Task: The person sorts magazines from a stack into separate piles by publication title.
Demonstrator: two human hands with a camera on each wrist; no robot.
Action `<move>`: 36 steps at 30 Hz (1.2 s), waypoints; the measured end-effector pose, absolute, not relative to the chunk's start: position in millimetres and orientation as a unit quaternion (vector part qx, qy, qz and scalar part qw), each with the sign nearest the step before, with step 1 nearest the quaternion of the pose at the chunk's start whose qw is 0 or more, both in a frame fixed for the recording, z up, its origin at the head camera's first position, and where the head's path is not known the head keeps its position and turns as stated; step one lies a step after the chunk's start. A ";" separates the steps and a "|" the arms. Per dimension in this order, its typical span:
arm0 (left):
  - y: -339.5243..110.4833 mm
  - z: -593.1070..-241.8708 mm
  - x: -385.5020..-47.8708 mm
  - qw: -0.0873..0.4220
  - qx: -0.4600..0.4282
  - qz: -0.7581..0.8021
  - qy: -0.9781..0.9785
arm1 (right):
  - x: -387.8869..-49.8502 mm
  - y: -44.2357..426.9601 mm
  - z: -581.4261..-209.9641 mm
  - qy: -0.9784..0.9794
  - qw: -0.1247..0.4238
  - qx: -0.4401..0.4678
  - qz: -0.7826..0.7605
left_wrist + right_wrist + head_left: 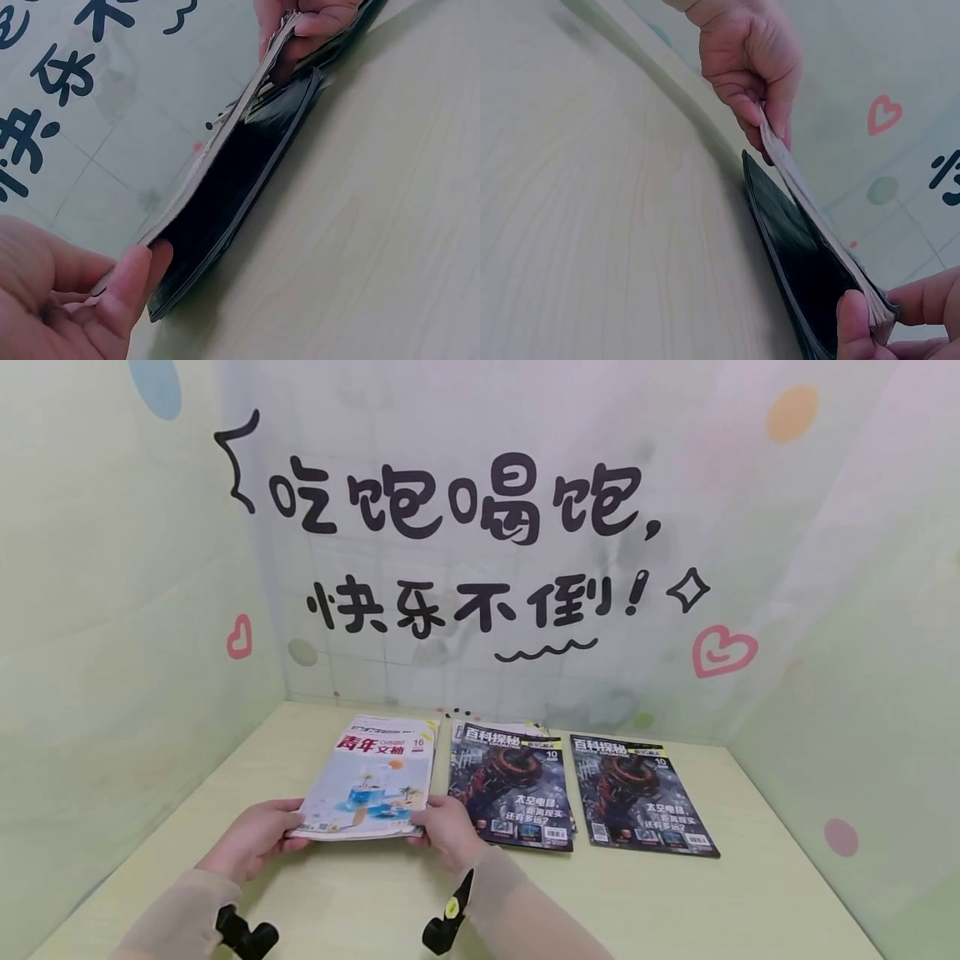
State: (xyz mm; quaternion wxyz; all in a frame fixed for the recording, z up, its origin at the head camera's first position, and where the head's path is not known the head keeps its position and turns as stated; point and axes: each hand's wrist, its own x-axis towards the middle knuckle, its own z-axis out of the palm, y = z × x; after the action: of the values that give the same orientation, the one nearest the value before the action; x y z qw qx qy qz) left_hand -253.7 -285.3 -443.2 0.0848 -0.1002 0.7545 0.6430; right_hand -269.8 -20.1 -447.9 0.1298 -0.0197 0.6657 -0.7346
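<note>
The left grip (255,835) pinched the near left corner of the white magazine (375,777). The right grip (448,831) pinched the near right corner. Each was only as wide as the paper, with the thumb on one side and fingers on the other. The white magazine was on the left side of the tabletop (360,893), with its near edge lifted up. It had a red title and a picture of blue water.

In the left wrist view, a dark, shiny thing (217,225) lay under it. The head view hid that dark thing, and I cannot tell what was on its front. The fingers under the white magazine were mostly hidden from above too.

Just to the right was the middle dark magazine (517,793). Some pale paper (491,727) peeked out past its top, but most of it was covered up. The far-right dark magazine (637,802) lay a little apart, and its cover looked the same. The smallest words on the covers were too tiny to read. Both sleeves (180,902) were cut off by the bottom of the head view.
</note>
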 end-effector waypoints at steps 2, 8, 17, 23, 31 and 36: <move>-286.1 -442.2 -253.6 0.074 -0.099 0.626 0.770 | -268.5 -21.6 -445.9 0.675 0.127 -0.027 -0.726; -288.7 -445.2 -255.0 0.054 -0.093 0.579 0.808 | -268.0 -26.3 -447.7 0.709 0.110 -0.058 -0.694; -293.4 -450.4 -259.1 0.047 -0.103 0.497 0.861 | -264.1 -21.7 -442.7 0.715 0.137 -0.053 -0.684; -291.3 -445.5 -257.7 0.043 -0.107 0.487 0.865 | -259.8 -9.8 -435.1 0.730 0.124 -0.062 -0.669; -254.2 -426.9 -257.1 0.042 -0.076 0.491 0.867 | -263.1 27.1 -431.9 0.753 0.108 -0.070 -0.645; -215.8 -421.8 -261.2 0.042 -0.055 0.496 0.866 | -270.4 61.0 -434.6 0.783 0.082 -0.054 -0.614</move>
State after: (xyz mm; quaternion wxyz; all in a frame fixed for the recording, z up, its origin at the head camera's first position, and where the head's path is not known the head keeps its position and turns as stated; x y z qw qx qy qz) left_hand -261.2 -215.8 -421.8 0.0422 -0.0555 0.8656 0.4959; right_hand -270.4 61.0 -434.6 0.0818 -0.0537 0.7832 -0.6141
